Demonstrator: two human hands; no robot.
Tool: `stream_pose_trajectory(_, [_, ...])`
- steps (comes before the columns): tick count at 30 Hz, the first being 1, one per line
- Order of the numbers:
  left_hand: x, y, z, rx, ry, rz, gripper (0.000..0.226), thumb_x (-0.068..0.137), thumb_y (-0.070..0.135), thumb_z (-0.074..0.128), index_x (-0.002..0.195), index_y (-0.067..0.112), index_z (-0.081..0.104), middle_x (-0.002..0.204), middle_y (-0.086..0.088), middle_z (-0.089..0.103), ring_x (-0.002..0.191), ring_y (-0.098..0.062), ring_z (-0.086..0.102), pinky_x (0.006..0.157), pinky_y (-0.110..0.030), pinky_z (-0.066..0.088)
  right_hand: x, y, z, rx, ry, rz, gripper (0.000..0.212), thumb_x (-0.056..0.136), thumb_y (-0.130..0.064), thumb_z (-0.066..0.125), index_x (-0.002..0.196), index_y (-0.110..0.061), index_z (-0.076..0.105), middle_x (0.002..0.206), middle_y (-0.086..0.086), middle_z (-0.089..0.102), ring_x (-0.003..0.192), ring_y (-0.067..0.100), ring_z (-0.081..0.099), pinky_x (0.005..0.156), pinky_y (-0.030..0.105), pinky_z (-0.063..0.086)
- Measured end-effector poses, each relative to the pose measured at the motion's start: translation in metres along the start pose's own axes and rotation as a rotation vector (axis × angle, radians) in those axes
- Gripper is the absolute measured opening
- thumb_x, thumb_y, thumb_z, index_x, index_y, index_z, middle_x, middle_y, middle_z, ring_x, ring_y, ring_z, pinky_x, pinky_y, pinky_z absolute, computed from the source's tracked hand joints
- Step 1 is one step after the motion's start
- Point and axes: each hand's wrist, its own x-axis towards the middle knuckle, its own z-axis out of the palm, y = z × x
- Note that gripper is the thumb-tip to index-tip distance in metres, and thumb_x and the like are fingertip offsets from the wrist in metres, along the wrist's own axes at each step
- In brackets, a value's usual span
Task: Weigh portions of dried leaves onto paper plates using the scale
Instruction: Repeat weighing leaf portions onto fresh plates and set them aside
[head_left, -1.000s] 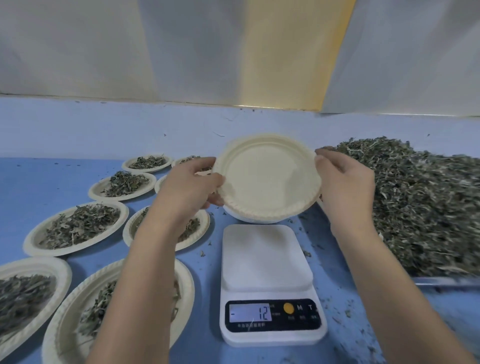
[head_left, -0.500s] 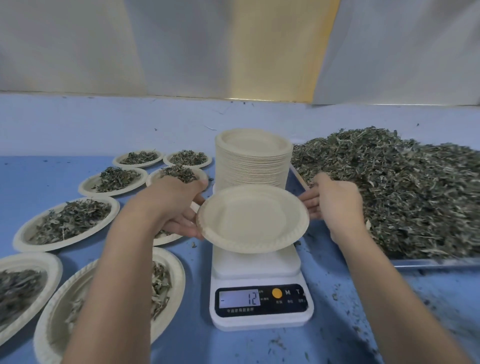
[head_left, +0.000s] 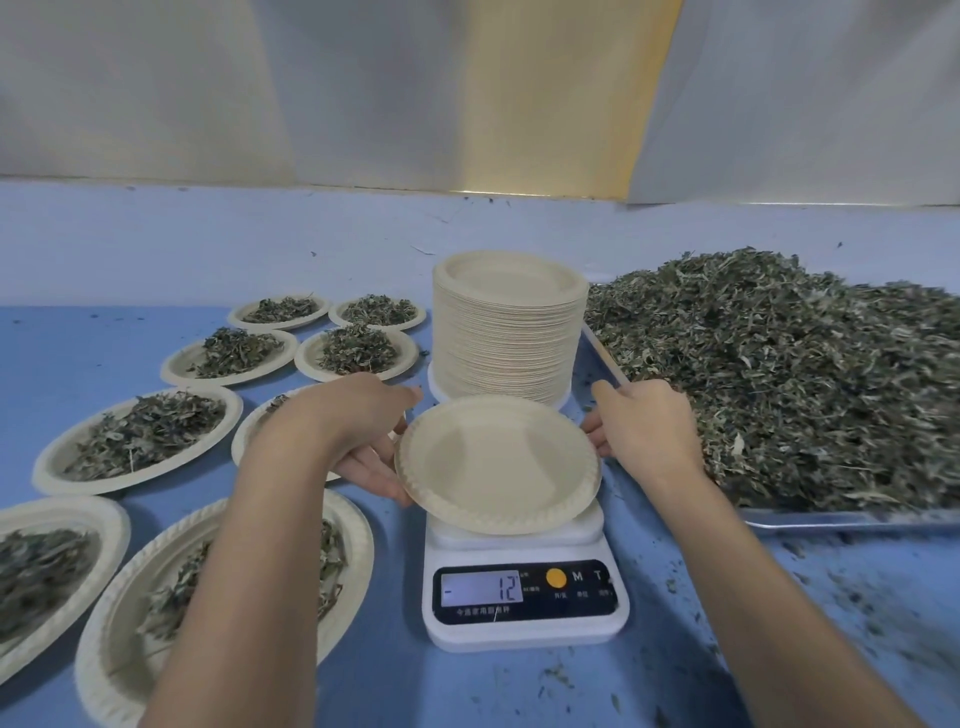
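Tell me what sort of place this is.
Probably a small herb or tea portioning workbench: a big heap of dried leaves on a metal tray, a digital scale, and a tall stack of paper plates beside plates already filled.
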Motion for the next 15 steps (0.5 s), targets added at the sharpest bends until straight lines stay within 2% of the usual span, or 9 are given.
stream_pose_trajectory(4, [0.0016, -0.0003, 0.0017, -0.004, -0.01, -0.007, 0.047, 0.099, 0.04, 0.042, 0.115, -0.004, 0.049, 0.085, -0.026, 0.07, 0.055, -0.033, 0.069, 0.048, -0.035, 0.058, 0.0003, 0.0017, -0.0002, -0.04, 0.005, 0.001, 0.04, 0.088, -0.027, 0.047, 0.066, -0.004, 0.072, 0.068, 0.012, 0.07, 0.071, 0.035, 0.067, 0.073, 0.047, 0.057])
stream_pose_trajectory(7, [0.0028, -0.0009, 0.0023, -0.007, -0.019, -0.024, 0.049, 0.098, 0.043, 0.044, 0.112, -0.003, 0.05, 0.082, -0.025, 0.071, 0.057, -0.033, 0.07, 0.05, -0.036, 0.058, 0.0008, 0.0036, 0.0002, -0.075, 0.001, -0.003, 0.04, 0.088, -0.027, 0.047, 0.07, -0.002, 0.072, 0.071, 0.014, 0.071, 0.072, 0.035, 0.067, 0.074, 0.046, 0.057])
stream_pose_trajectory(10, [0.005, -0.0031, 0.0012, 0.001, -0.016, -0.041, 0.05, 0.097, 0.045, 0.045, 0.112, -0.002, 0.049, 0.094, -0.024, 0.069, 0.061, -0.034, 0.07, 0.051, -0.035, 0.059, 0.0008, 0.004, 0.0, -0.104, 0.014, -0.005, 0.041, 0.088, -0.028, 0.046, 0.071, -0.001, 0.071, 0.07, 0.014, 0.07, 0.071, 0.034, 0.067, 0.073, 0.045, 0.057])
stream_pose_trajectory(12, [0.0077, -0.0034, 0.0005, 0.054, 0.033, -0.026, 0.046, 0.096, 0.045, 0.045, 0.112, 0.003, 0.047, 0.101, -0.017, 0.066, 0.064, -0.03, 0.071, 0.059, -0.035, 0.06, 0.0015, 0.0043, -0.0003, -0.117, 0.041, -0.007, 0.041, 0.088, -0.027, 0.045, 0.074, 0.001, 0.07, 0.072, 0.015, 0.071, 0.073, 0.035, 0.066, 0.074, 0.046, 0.056])
stream_pose_trajectory(13, [0.0087, -0.0028, 0.0006, 0.095, 0.085, 0.005, 0.041, 0.097, 0.044, 0.046, 0.11, 0.005, 0.048, 0.095, -0.013, 0.064, 0.064, -0.027, 0.07, 0.063, -0.034, 0.059, 0.0019, 0.0046, -0.0005, -0.122, 0.055, -0.009, 0.041, 0.089, -0.027, 0.044, 0.075, 0.001, 0.07, 0.074, 0.016, 0.071, 0.074, 0.036, 0.066, 0.074, 0.046, 0.056])
stream_pose_trajectory(15, [0.0094, 0.0007, 0.0031, 0.173, 0.232, 0.139, 0.034, 0.097, 0.039, 0.047, 0.093, 0.006, 0.051, 0.074, -0.007, 0.056, 0.06, -0.022, 0.057, 0.061, -0.03, 0.048, 0.0029, 0.0054, -0.0007, -0.127, 0.073, -0.015, 0.04, 0.089, -0.028, 0.043, 0.075, -0.001, 0.07, 0.075, 0.014, 0.07, 0.074, 0.035, 0.065, 0.075, 0.046, 0.056])
